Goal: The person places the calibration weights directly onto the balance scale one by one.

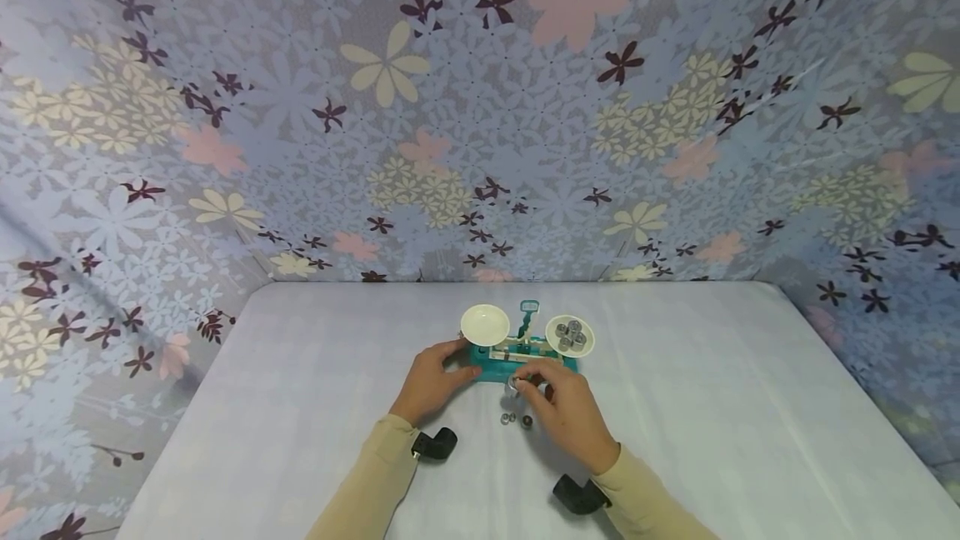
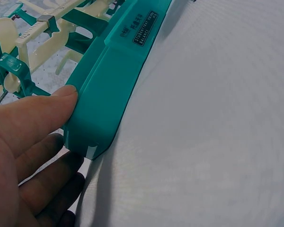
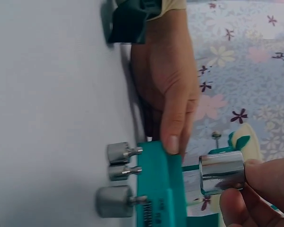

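A teal student tray balance (image 1: 495,372) stands on the table, its label readable in the left wrist view. My left hand (image 1: 429,383) grips the left end of its base, thumb (image 2: 64,101) on the upper edge and fingers round the end. Between thumb and fingertips, my right hand (image 1: 567,415) pinches a shiny cylindrical metal weight (image 3: 221,172) just in front of the base. The white left pan (image 1: 483,325) is bare. Several metal weights (image 1: 574,328) sit together in the right pan (image 1: 551,335).
Three knobbed weights stand on the white cloth before the balance: a larger one (image 3: 114,202) and two smaller ones, the nearer small weight (image 3: 117,172) beside it. A flowered fabric wall (image 1: 480,148) rises behind and at both sides of the table (image 1: 322,357).
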Tool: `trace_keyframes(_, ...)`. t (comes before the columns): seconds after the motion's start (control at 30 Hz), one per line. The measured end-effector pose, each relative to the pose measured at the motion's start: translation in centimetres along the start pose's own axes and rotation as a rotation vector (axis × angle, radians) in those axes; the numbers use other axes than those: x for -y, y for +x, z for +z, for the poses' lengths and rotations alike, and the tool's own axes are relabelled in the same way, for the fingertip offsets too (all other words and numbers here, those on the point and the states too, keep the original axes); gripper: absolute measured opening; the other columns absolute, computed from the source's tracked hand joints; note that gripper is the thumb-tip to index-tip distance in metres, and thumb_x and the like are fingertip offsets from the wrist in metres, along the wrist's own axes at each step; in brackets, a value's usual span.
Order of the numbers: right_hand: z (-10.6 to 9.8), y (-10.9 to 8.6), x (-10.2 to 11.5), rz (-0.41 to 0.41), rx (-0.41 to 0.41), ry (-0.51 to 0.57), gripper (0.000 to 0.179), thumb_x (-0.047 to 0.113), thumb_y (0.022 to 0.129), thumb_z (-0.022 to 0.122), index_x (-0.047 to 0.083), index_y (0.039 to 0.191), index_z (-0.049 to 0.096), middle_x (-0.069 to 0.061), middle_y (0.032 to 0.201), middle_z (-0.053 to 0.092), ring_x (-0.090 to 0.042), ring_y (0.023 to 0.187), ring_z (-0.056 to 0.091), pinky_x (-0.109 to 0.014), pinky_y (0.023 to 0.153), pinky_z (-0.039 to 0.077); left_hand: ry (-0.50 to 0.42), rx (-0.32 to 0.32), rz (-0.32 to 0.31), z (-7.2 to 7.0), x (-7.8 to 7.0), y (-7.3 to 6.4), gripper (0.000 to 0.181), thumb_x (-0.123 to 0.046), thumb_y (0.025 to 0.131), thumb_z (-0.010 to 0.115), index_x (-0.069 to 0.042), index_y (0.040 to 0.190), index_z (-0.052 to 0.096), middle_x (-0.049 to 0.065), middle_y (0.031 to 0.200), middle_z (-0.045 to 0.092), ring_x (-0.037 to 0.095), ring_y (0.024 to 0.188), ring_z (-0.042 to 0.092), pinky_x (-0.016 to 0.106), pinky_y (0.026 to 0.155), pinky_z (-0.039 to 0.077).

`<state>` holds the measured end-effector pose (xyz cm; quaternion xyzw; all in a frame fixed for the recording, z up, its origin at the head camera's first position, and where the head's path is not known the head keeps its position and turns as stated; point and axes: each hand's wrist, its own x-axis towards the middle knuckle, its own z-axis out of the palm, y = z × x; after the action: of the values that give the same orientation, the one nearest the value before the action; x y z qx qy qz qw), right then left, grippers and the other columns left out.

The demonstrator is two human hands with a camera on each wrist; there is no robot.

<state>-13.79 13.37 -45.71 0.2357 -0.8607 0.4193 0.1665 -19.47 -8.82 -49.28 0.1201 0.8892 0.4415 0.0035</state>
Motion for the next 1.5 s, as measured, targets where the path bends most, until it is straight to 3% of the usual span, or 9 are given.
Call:
trace_keyframes(0.33,-0.7,1.0,1.4,0.008,-0.039,-0.008,0.009,0.016,0.086,0.066,0.02,0.094,0.065,0.013,0.086,0.059,-0.001,0.07,0.053,-0.019,0.052,0.046,0.006,0.002,-0.014,-0.1,-0.2,0.1,0.059,-0.042,0.08,0.069,-0.012,0.129,0.056,0.003,0.131,0.054,0.024,0.125,0.045,0.042,0.107,0.033)
trace_keyframes(0.73,-0.8,2.6,2.8,-0.035,-0.102,-0.033,0.011,0.016,0.086,0.067,0.016,0.097,0.066,0.011,0.091,0.061,-0.002,0.076,0.053,-0.02,0.055,0.047,0.006,-0.01,0.038,-0.1,-0.1,0.0,0.058,-0.042,0.08,0.069,-0.01,0.127,0.057,0.007,0.13,0.055,0.026,0.123,0.047,0.044,0.105,0.036)
trace_keyframes(0.93,-0.6,3.4,3.7,-0.054,-0.136,-0.013,0.012,0.016,0.087,0.066,0.014,0.099,0.066,0.008,0.091,0.062,-0.003,0.075,0.054,-0.02,0.055,0.047,-0.001,0.0,0.014,-0.1,-0.3,0.0,0.058,-0.042,0.081,0.068,-0.012,0.129,0.056,0.005,0.131,0.054,0.024,0.125,0.046,0.042,0.106,0.035)
trace_keyframes(1.5,-0.3,4.9,5.0,-0.024,-0.16,0.013,0.012,0.019,0.091,0.061,0.014,0.1,0.066,0.005,0.094,0.062,-0.005,0.073,0.054,-0.024,0.055,0.048,0.006,-0.015,0.016,-0.1,-0.4,-0.1,0.056,-0.039,0.081,0.069,-0.011,0.128,0.057,0.006,0.13,0.055,0.025,0.124,0.047,0.042,0.106,0.035)
